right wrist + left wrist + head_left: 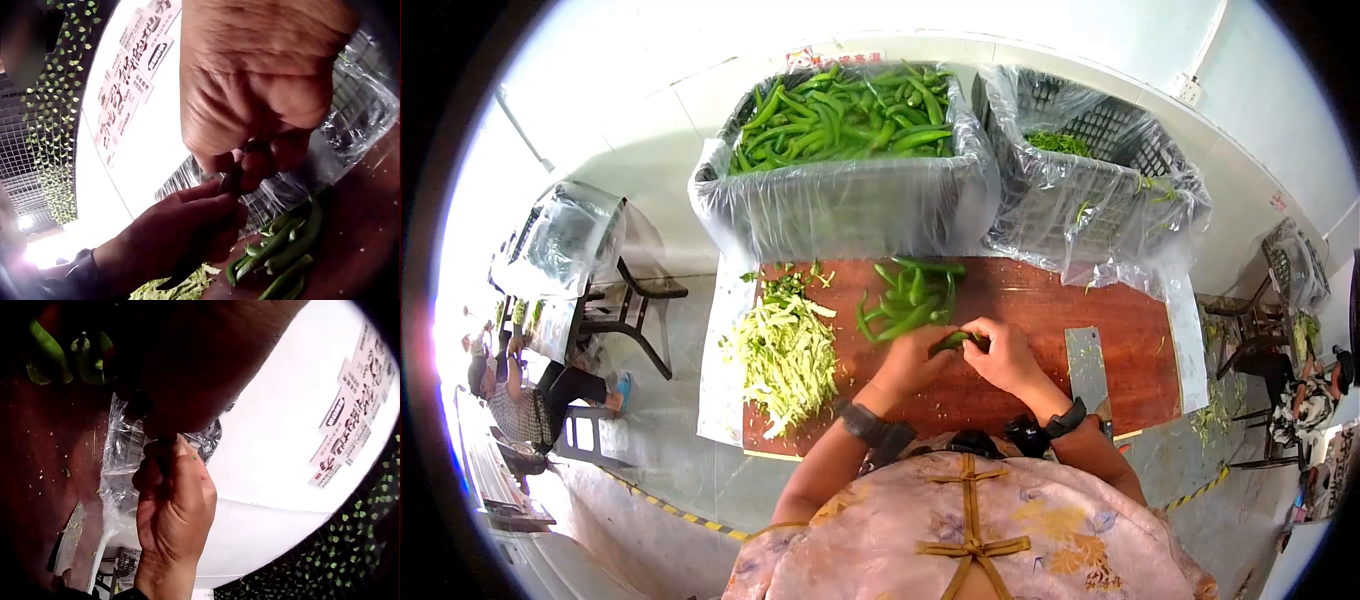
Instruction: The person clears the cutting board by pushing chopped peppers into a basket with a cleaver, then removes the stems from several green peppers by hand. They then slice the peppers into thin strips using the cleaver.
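Observation:
My left hand (915,362) and right hand (1005,357) meet over the reddish-brown board, both gripping a green chili pepper (948,343) between their fingertips. Much of that pepper is hidden by the fingers. In the right wrist view, my right hand (256,106) is curled down over the fingertips of my left hand (181,231). The left wrist view shows my left hand dark and in shadow, with my right hand (175,506) bent towards it. Just beyond the hands lies a small heap of whole green peppers (910,295).
Pale green shredded vegetable (785,360) is piled at the board's left. A broad knife blade (1087,362) lies right of the hands. Behind the board (1140,350) stand a plastic-lined crate (850,210) full of green peppers and another lined crate (1090,210) with some greens.

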The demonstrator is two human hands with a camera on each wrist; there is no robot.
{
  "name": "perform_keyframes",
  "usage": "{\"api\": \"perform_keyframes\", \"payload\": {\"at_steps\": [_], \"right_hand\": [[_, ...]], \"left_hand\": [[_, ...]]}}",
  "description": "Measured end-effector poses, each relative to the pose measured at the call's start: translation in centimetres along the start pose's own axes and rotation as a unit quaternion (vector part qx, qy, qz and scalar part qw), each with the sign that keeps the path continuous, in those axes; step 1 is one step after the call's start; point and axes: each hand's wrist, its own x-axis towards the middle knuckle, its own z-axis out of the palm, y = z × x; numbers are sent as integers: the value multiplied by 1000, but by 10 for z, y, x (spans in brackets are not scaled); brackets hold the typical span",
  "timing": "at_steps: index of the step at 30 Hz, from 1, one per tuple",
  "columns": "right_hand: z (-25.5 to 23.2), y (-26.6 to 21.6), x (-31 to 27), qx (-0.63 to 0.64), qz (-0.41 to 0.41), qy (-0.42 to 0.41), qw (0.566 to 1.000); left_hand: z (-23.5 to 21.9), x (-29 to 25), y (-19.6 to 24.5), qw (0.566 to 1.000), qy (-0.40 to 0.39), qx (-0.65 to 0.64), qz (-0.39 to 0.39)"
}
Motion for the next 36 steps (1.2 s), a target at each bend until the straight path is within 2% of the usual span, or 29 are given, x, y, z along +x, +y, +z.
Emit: {"api": "perform_keyframes", "payload": {"at_steps": [7, 9, 11, 15, 18, 20, 25, 27, 29, 32, 36], "right_hand": [[-10, 5, -1, 86, 13, -34, 996], [-9, 8, -3, 111, 28, -40, 993], [-7, 11, -5, 123, -23, -13, 992], [-17, -4, -7, 85, -31, -22, 996], [-19, -4, -8, 35, -35, -42, 998], [-20, -2, -8, 44, -63, -44, 996], [-23, 5, -10, 25, -73, -59, 995], [-24, 5, -11, 14, -71, -66, 995], [-25, 8, -11, -54, -127, -98, 986], [-26, 7, -14, -59, -144, -117, 981], [-20, 11, -16, -63, -157, -95, 981]], "left_hand": [[1, 0, -6, 994, -29, -85, -56], [0, -1, -1, 982, -66, -163, -74], [0, -2, -3, 977, -78, -176, -94], [-1, -3, -1, 962, -109, -212, -136], [2, -3, -7, 953, -122, -241, -137], [3, -4, -7, 958, -120, -230, -124], [5, -6, -14, 966, -116, -207, -105], [4, -6, -14, 966, -137, -201, -92], [-1, -6, -10, 962, -157, -199, -102], [-8, -5, 1, 958, -187, -183, -116], [-6, -7, -6, 962, -189, -166, -109]]}}
